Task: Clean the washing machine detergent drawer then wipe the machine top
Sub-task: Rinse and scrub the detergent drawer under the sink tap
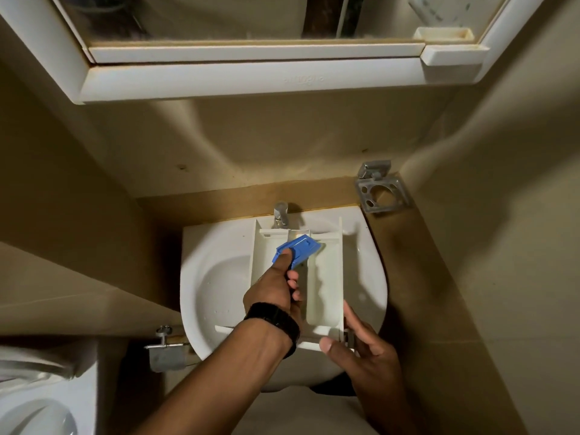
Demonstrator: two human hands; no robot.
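Fingers (290, 257) of your left hand (272, 288) pinch the blue insert (298, 249) at frame centre; right hand (357, 340) grips the detergent drawer (326, 277) over the sink (216, 277).

Detergent drawer (326, 277), matt off-white plastic; its insert (299, 251), smooth blue plastic. Basin (213, 277), glossy white ceramic. Holder (381, 191) at right looked dull grey metal.

The white drawer (326, 277) spans the sink (207, 277) from front rim to tap (281, 213), blocking the right half. The left basin lies open. Overhead, the cabinet (251, 80) probably limits reach above the tap.
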